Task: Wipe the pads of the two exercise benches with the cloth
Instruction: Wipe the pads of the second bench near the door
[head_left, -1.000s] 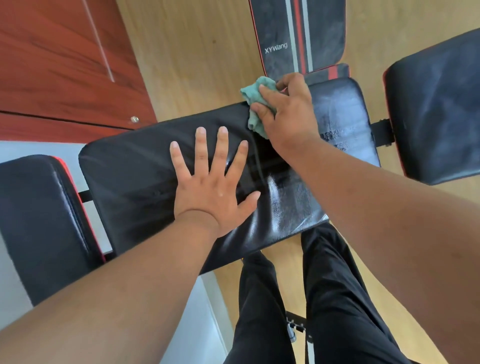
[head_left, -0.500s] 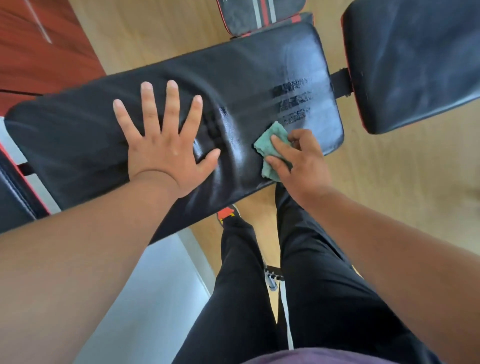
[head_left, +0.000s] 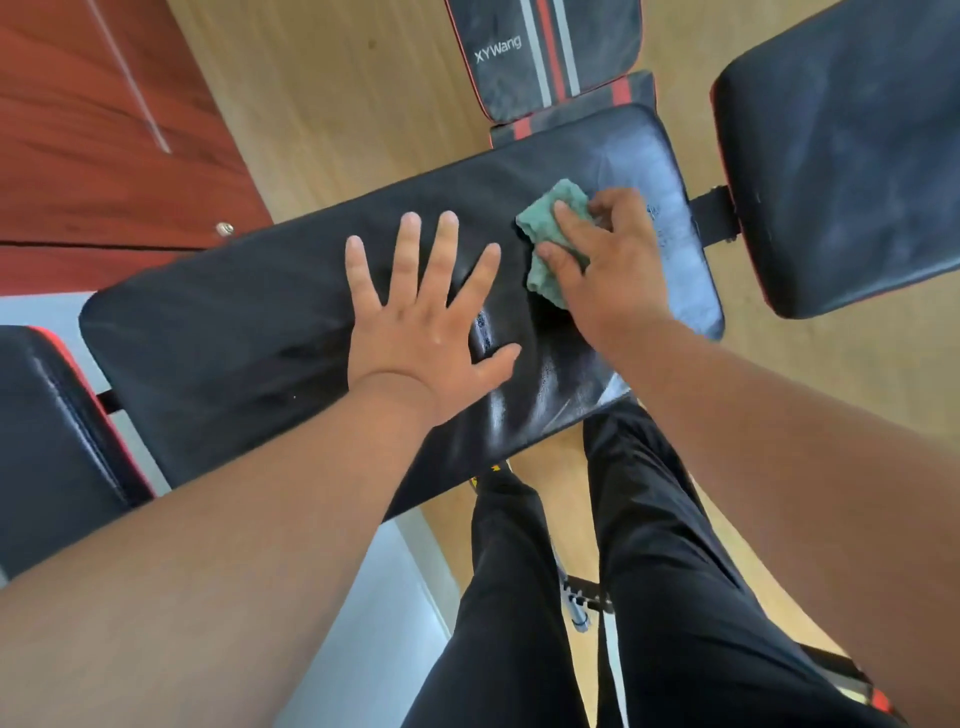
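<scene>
My right hand (head_left: 605, 265) holds the green cloth (head_left: 553, 239) with fingers curled over its top, pressing it onto the long black bench pad (head_left: 249, 332). Half a second ago this hand and cloth were at the near edge of the pad; they now sit farther up, close to the middle of its right end. My left hand (head_left: 426, 317) has not shifted: palm flat on the pad, all fingers straight and spread wide, thumb out to the side.

The cloth is a bunched, nubby terry fabric; part of it is hidden under my fingers, so its full outline cannot be told. The pad is a rounded rectangle of smooth black vinyl, glossy with wet streaks near my right wrist and dull grey at its far right end. To the right, a second black pad (head_left: 852, 156) with red piping joins it by a dark bracket. A pad with red and grey stripes (head_left: 545, 52) lies beyond. Another black pad (head_left: 47, 441) with red edging lies at the left. The floor (head_left: 337, 104) is light wood grain.
</scene>
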